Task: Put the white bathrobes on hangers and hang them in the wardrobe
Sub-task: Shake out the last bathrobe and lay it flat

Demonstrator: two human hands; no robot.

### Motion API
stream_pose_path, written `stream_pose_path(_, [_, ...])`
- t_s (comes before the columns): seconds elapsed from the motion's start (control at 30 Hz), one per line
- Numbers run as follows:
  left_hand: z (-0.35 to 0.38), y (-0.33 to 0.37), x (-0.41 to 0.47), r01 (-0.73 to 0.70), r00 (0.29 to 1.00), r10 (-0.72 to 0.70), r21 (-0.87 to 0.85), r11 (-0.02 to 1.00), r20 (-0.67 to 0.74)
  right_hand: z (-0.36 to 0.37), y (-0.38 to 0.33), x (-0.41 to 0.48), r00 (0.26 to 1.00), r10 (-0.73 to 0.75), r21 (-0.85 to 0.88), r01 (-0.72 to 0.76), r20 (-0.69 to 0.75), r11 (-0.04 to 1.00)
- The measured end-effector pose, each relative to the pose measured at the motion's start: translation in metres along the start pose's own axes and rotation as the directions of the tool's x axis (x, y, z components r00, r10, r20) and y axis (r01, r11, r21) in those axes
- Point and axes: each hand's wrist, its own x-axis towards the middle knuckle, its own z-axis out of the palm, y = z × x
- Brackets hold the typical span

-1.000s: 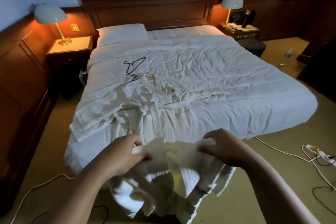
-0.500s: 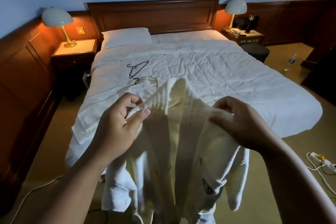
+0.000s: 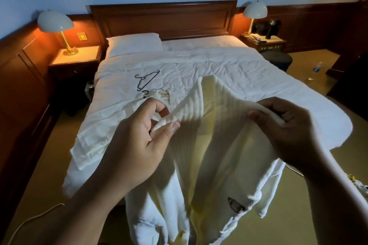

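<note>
Head view: left hand [image 3: 137,141] and right hand [image 3: 288,131] each pinch the collar of a white bathrobe [image 3: 209,145], held up over the bed [image 3: 239,77]. It partly screens a second robe [image 3: 103,123] lying there beside a black hanger [image 3: 146,80]; bedside lamps [image 3: 54,24] glow.

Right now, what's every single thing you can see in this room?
bed: one, white covers, centre
held bathrobe: one, white, held up at the bed's foot
second bathrobe: one, white, spread on the bed's left side
hanger: one, black, bare on the bed
pillow: one, white, by the headboard
lamps: two, white shades, on the nightstands
water bottle: one, clear, floor at right
left hand: one, pinches the held bathrobe's collar
right hand: one, grips the same collar
</note>
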Motion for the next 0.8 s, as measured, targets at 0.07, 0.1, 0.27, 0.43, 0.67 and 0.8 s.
stream_pose_path(0.07, [-0.002,-0.003,0.014,-0.023,1.000,0.023,0.057,0.998,-0.012,0.001,-0.001,0.014,0.999,-0.036,-0.016,0.035,-0.014,0.999])
stream_pose_path(0.1, [-0.003,-0.007,0.021,-0.030,0.999,0.032,0.115,0.993,-0.015,0.002,-0.001,0.022,0.999,-0.048,-0.034,0.047,-0.014,0.998])
stream_pose_path(0.27, [0.000,-0.034,0.063,0.031,0.998,-0.016,0.275,0.961,-0.056,0.023,0.004,0.073,0.995,-0.089,-0.142,0.095,0.048,0.985])
stream_pose_path(0.43, [-0.007,-0.057,0.107,0.038,0.999,-0.025,0.301,0.953,-0.047,0.047,0.007,0.138,0.977,-0.152,-0.240,0.184,0.147,0.953])
stream_pose_path(0.67, [-0.010,-0.167,0.323,0.145,0.956,-0.011,0.440,0.886,-0.292,0.157,0.012,0.360,0.974,-0.226,-0.374,0.222,0.036,0.900])
stream_pose_path(0.8, [0.034,-0.314,0.429,0.344,0.934,-0.296,0.719,0.604,-0.199,0.279,0.116,0.463,0.972,0.115,-0.749,0.080,0.205,0.658])
